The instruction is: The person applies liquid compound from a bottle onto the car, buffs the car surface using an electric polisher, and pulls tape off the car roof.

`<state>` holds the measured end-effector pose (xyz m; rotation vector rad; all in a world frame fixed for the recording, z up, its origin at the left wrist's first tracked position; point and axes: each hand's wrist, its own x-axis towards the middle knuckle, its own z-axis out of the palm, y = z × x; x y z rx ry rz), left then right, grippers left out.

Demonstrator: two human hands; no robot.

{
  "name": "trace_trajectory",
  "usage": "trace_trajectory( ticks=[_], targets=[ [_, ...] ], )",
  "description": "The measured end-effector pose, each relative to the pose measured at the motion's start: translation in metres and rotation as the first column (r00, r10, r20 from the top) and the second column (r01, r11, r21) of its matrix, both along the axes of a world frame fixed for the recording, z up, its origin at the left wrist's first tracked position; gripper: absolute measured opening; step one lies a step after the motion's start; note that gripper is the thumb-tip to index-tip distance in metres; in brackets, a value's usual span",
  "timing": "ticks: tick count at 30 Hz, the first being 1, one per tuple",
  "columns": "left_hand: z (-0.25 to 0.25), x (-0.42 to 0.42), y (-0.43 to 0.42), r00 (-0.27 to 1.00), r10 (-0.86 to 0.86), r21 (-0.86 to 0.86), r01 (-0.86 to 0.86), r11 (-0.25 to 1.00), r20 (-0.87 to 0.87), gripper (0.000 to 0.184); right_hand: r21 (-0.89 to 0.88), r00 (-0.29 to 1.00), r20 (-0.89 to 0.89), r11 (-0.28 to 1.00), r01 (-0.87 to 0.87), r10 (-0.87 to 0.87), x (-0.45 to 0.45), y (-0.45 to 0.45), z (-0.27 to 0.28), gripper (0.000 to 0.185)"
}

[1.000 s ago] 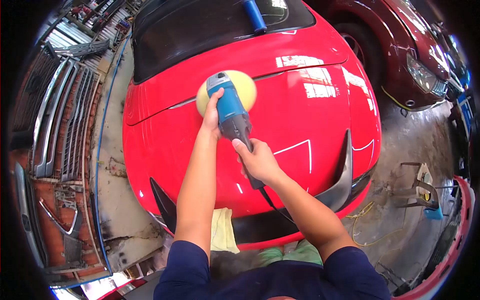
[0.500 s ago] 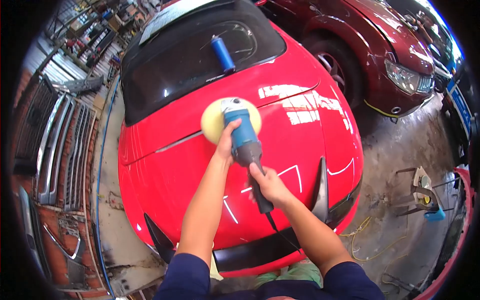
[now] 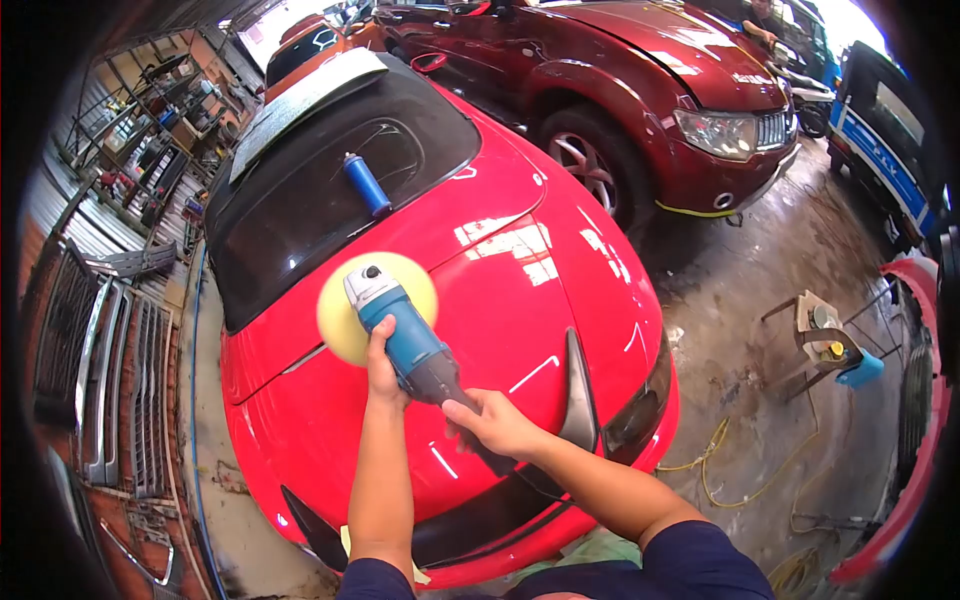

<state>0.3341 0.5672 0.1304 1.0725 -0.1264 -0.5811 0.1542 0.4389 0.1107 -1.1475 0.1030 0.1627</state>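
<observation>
A blue electric car polisher (image 3: 413, 337) with a round yellow foam pad (image 3: 336, 318) lies over the rear deck of a red car (image 3: 490, 330). My left hand (image 3: 384, 365) is wrapped round the front of its body, thumb on top. Further back, my right hand (image 3: 497, 424) grips the dark rear handle, which the fingers partly hide. The pad's edge looks smeared, and its underside is out of sight against the red panel. Beyond the pad, a blue bottle (image 3: 367, 185) lies on the dark rear window (image 3: 310, 205).
A dark red vehicle (image 3: 640, 110) is parked close behind on the right. On the floor at right are a small stand (image 3: 830, 340) with containers and a yellow hose (image 3: 712, 455). Car grilles (image 3: 100, 370) line the left wall. A person (image 3: 762, 25) is at the far right.
My camera view has shifted, with the car appearing lower and further left. Both hands and the polisher have moved left across the rear deck, the polisher now angled more to the upper left.
</observation>
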Motion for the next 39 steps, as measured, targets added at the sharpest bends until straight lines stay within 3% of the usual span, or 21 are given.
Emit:
trace_trajectory(
  ticks=[6,12,15,17,19,23,29,31,32,35,39],
  targets=[
    [-0.022,0.031,-0.008,0.998,-0.038,0.073,0.042,0.996,-0.059,0.061,0.065,0.997,-0.081,0.998,0.006,0.0,0.026,0.005,-0.016,0.06],
    [-0.063,0.098,-0.019,0.979,-0.107,0.099,0.126,0.987,-0.176,0.058,0.079,0.989,-0.137,0.995,0.061,-0.05,0.079,-0.001,-0.043,0.056],
    [-0.072,0.112,-0.039,0.969,-0.14,0.061,0.155,0.986,-0.202,0.057,0.045,0.985,-0.146,0.995,0.094,-0.087,0.1,-0.014,-0.056,0.055],
    [-0.075,0.116,-0.057,0.992,-0.045,0.082,0.055,0.995,-0.118,0.056,-0.017,0.98,-0.16,0.993,0.115,-0.116,0.11,-0.019,-0.061,0.054],
    [-0.088,0.128,-0.063,0.984,-0.104,0.08,0.117,0.99,-0.144,0.056,-0.11,0.969,-0.171,0.981,0.163,-0.18,0.111,-0.028,-0.061,0.054],
    [-0.088,0.135,-0.067,0.959,-0.208,0.034,0.218,0.975,-0.193,0.053,-0.067,0.963,-0.185,0.98,0.186,-0.195,0.113,-0.024,-0.063,0.053],
    [-0.084,0.122,-0.023,0.973,-0.153,0.054,0.165,0.985,-0.172,0.056,-0.075,0.975,-0.146,0.985,0.157,-0.167,0.116,0.018,-0.088,0.054],
    [-0.079,0.111,-0.005,0.992,-0.032,0.066,0.04,0.997,-0.118,0.061,-0.11,0.979,-0.166,0.989,0.1,-0.117,0.114,0.029,-0.087,0.056],
    [-0.09,0.118,0.017,0.975,-0.087,0.063,0.101,0.993,-0.203,0.063,-0.141,0.987,-0.13,0.987,0.079,-0.098,0.115,0.036,-0.09,0.055],
    [-0.083,0.1,0.046,0.985,0.059,0.105,-0.042,0.994,-0.163,0.07,-0.276,0.998,-0.056,0.961,-0.003,-0.013,0.112,0.045,-0.085,0.062],
    [-0.087,0.09,0.067,0.957,0.229,0.116,-0.211,0.971,-0.177,0.071,-0.312,0.999,0.012,0.949,-0.044,0.05,0.121,0.058,-0.105,0.065]
  ],
)
